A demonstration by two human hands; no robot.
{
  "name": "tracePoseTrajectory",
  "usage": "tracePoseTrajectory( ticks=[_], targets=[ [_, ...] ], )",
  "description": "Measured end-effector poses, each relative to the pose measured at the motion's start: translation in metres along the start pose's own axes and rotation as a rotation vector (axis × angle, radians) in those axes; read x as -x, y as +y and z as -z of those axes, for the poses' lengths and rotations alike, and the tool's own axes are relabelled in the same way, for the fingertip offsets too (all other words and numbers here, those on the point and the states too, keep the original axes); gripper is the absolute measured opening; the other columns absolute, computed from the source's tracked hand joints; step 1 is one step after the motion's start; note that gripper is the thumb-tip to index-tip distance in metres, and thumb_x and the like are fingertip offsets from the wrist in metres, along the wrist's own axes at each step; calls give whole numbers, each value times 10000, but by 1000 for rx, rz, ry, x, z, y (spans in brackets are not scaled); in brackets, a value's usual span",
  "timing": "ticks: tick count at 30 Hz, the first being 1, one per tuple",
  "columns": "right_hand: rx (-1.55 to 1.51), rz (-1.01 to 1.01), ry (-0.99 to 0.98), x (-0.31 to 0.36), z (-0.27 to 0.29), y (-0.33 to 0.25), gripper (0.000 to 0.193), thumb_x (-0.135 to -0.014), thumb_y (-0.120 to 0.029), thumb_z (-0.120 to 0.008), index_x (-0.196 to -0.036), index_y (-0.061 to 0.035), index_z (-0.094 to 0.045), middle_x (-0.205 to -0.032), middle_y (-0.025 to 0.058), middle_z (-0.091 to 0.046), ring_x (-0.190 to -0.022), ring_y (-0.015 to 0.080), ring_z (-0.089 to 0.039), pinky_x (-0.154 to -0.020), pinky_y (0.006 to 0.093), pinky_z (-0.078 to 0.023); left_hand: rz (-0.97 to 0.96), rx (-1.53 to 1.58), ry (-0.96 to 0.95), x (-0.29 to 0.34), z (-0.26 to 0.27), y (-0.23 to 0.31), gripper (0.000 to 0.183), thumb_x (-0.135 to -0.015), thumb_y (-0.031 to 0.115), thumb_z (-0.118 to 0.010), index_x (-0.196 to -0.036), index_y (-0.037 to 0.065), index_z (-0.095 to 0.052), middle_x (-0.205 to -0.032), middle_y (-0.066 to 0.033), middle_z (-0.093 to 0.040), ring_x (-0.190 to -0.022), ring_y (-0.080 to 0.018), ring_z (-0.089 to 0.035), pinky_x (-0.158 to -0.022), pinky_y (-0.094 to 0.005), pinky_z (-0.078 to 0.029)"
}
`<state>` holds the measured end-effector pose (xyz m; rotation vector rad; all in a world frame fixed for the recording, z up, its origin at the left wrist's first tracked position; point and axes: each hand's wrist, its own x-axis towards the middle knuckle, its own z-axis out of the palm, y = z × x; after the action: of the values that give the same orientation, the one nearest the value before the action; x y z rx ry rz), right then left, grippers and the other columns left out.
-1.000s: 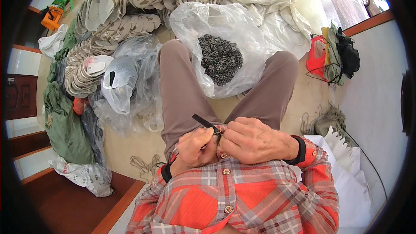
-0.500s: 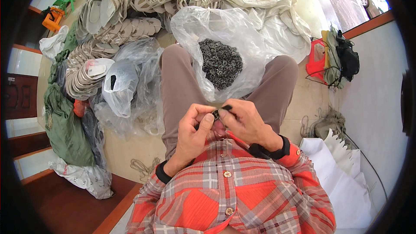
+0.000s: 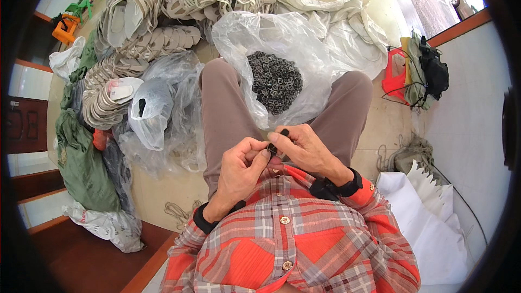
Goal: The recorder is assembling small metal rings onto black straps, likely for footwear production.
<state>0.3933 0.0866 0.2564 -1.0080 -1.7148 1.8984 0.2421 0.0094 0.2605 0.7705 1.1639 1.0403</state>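
Observation:
My left hand (image 3: pixel 243 167) pinches a small dark buckle (image 3: pixel 272 147) between thumb and fingers, above my lap. Right beside it, my right hand (image 3: pixel 307 151) is closed on a short black strap (image 3: pixel 284 132), whose end sticks up past the thumb. Strap and buckle meet between the two hands; how far the strap runs through is too small to tell. Between my knees lies an open clear plastic bag (image 3: pixel 317 89) holding a heap of small dark buckles (image 3: pixel 274 83).
Bundles of beige strappy shoe pieces (image 3: pixel 157 40) are piled at the far left, near a tied plastic bag (image 3: pixel 151 109) and green cloth (image 3: pixel 81 165). A white sack (image 3: pixel 353 38) lies behind the buckles. On the right are a red stool (image 3: pixel 395 78) and white sheeting (image 3: pixel 418 222).
My right fingers have shifted slightly on the black strap, and its end now points more upward. The left hand keeps its pinch at nearly the same place.

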Motion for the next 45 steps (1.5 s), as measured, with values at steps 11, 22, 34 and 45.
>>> tracePoseTrajectory(
  ticks=[11,22,34,45],
  targets=[
    [491,442,290,-6,5,3,169,-844,-120,-548,-763,28,-553,-607,132,-511,-533,254,-496,-516,343,-385,-539,-736,365,0,-2,3,202,-723,4,-650,-905,39,-571,-733,-52,-521,-687,-190,-512,-605,-286,-411],
    [803,643,307,-6,7,-4,123,-764,-79,-606,-691,-19,-528,-631,102,-492,-588,273,-483,-559,360,-377,-411,-579,280,-9,-7,19,117,-822,112,-637,-825,1,-601,-665,-56,-583,-538,-81,-503,-472,-236,-370],
    [667,638,219,-8,7,-3,132,-784,-143,-594,-712,-44,-543,-638,85,-519,-607,268,-514,-596,362,-402,-30,-425,84,-13,0,28,199,-875,157,-576,-791,-22,-600,-591,-3,-570,-514,-25,-474,-446,-196,-360],
    [728,620,276,-12,8,-6,207,-812,-163,-577,-667,-38,-498,-616,110,-504,-577,292,-497,-554,370,-396,-83,-172,54,-21,-6,16,291,-929,236,-494,-813,-21,-565,-621,-35,-589,-485,-62,-524,-435,-194,-402]
  ],
)
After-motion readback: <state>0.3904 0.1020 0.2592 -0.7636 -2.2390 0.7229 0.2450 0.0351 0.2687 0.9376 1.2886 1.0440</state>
